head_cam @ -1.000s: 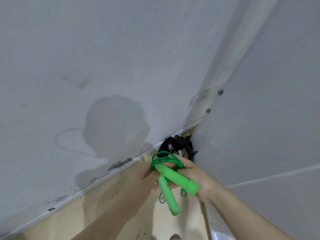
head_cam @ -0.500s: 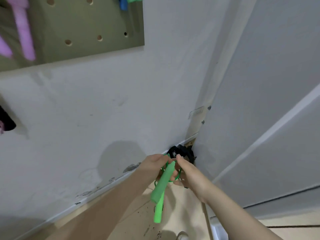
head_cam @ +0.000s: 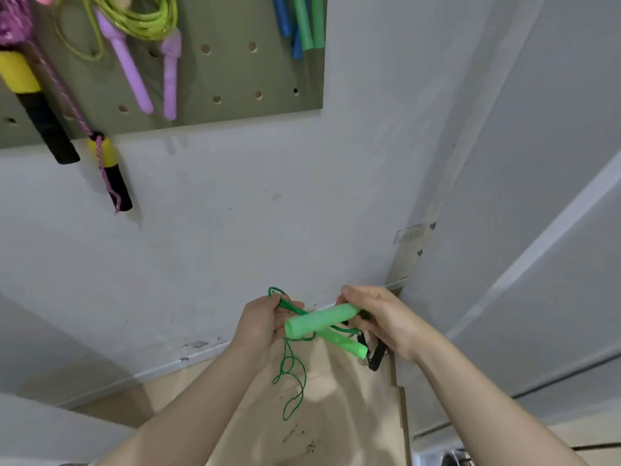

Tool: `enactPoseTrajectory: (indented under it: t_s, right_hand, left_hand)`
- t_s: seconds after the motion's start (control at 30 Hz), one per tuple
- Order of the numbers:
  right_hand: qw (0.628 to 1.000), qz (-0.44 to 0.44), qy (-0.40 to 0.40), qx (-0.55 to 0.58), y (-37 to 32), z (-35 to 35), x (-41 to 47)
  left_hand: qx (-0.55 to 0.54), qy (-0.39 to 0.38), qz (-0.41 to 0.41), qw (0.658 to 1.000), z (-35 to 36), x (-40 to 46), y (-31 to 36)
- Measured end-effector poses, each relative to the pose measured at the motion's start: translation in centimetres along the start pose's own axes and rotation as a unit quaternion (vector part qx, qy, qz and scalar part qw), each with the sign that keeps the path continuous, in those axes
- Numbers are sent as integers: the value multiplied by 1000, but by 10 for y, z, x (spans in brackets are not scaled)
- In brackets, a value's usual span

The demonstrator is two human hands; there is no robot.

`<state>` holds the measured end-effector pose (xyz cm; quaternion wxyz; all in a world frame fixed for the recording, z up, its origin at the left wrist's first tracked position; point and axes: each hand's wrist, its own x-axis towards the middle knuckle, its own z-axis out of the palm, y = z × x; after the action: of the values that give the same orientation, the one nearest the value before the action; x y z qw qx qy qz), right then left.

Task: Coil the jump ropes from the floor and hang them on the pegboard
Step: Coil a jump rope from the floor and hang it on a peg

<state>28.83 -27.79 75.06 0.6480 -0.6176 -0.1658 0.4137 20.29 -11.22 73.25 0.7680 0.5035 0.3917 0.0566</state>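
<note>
View tipped up since half a second ago, hands pulled apart, green rope stretched between them

Left hand [head_cam: 265, 319] pinches the thin cord [head_cam: 291, 375], with a few loose loops dangling below it over the tan floor [head_cam: 336, 415]. Right hand [head_cam: 379, 317] grips the end of one green handle [head_cam: 319, 321], which lies across in front of the second handle [head_cam: 342, 344]. Something black [head_cam: 376, 356] sits on the floor in the corner, just behind the right hand. Further back, up on the wall, the pegboard [head_cam: 235, 72] already holds a purple-handled rope [head_cam: 134, 62], a yellow-and-black one [head_cam: 43, 112] and a blue and green pair [head_cam: 302, 25]
</note>
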Motion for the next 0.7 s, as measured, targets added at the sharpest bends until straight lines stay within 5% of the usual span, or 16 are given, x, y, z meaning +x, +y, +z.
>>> enactPoseTrajectory:
  t_s: [0.1,0.2,0.27,0.43,0.57,0.63,0.7]
  right_hand:
    - [997,-29,-65,24,2,-3,-15]
    - [996,-32,-59,63,3,4,-19]
    - [996,-25,-79,36,2,15,-22]
    - [965,4,-167,-204,11,51,-29]
    - [946,18,-188,-263,8,81,-40]
    - [898,0,-187,-398,5,91,-45]
    - [858,-24,-184,-479,2,103,-53]
  left_hand:
    - [-85,34,-85,992,-13,-16,-19]
    - [127,66,-138,980,-33,-31,-45]
    - [249,131,-74,957,-51,-37,-55]
    - [150,160,182,959,-53,-79,-37]
    - [258,181,270,910,-50,-118,-38]
    - [294,247,332,861,-51,-135,-37]
    - [375,210,383,817,-51,-149,-34]
